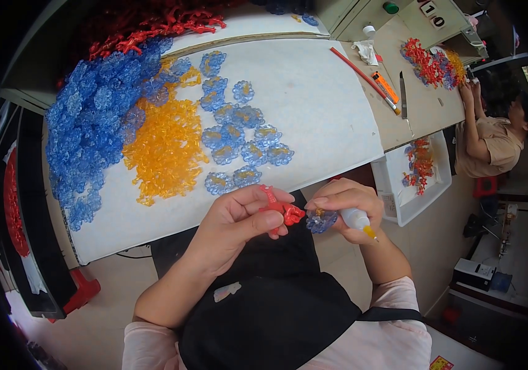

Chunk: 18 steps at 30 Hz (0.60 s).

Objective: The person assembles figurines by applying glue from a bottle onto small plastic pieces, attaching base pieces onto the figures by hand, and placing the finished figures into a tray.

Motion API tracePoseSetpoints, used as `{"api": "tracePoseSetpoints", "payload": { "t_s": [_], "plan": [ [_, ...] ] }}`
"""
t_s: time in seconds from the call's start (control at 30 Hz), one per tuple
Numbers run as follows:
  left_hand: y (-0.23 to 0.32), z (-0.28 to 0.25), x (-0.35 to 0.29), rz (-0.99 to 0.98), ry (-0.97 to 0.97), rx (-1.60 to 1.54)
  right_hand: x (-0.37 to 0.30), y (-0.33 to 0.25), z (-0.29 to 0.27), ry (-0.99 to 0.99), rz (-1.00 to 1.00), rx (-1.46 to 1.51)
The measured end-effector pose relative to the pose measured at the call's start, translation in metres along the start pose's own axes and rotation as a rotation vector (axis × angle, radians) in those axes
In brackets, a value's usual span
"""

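Note:
Just in front of the table's near edge, my left hand (242, 216) is closed on a red plastic figure (290, 213), pinched between thumb and fingers. Close beside it, my right hand (353, 206) pinches a clear blue flower-shaped piece (321, 222) with a bit of yellow on it. Tucked in the same hand is a white glue bottle (356, 218) with a yellow tip pointing down to the right. The red figure and the blue piece almost meet; whether they touch I cannot tell. Beyond my hands, several blue pieces with yellow centres (255, 151) lie spread on white paper.
A heap of blue pieces (94, 105) and a heap of yellow pieces (165, 148) cover the table's left. Red figures (153, 31) are piled at the back. A red stick (363, 77), orange lighter (385, 87) and blade (404, 95) lie right. A white bin (412, 203) stands below; a co-worker (492, 135) sits beyond.

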<state>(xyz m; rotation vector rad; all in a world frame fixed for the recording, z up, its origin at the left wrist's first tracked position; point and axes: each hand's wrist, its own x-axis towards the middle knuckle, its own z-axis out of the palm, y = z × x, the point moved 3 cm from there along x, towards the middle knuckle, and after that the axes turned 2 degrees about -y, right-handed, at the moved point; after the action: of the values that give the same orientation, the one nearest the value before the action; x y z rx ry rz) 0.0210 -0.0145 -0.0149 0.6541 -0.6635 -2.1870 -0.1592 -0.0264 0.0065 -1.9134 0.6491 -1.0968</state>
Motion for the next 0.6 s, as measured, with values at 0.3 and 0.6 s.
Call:
{"api": "tracePoseSetpoints", "payload": {
  "t_s": [0.3,0.6],
  "plan": [
    [-0.0013,0.0041,-0.0019,-0.006,0.010,0.040,0.0041,-0.0051,0.0006,-0.046,-0.049,-0.134],
    [-0.0017,0.0044,-0.0030,0.012,0.012,0.077,0.0044,-0.0072,0.0015,-0.053,-0.042,-0.165]
  ]
}}
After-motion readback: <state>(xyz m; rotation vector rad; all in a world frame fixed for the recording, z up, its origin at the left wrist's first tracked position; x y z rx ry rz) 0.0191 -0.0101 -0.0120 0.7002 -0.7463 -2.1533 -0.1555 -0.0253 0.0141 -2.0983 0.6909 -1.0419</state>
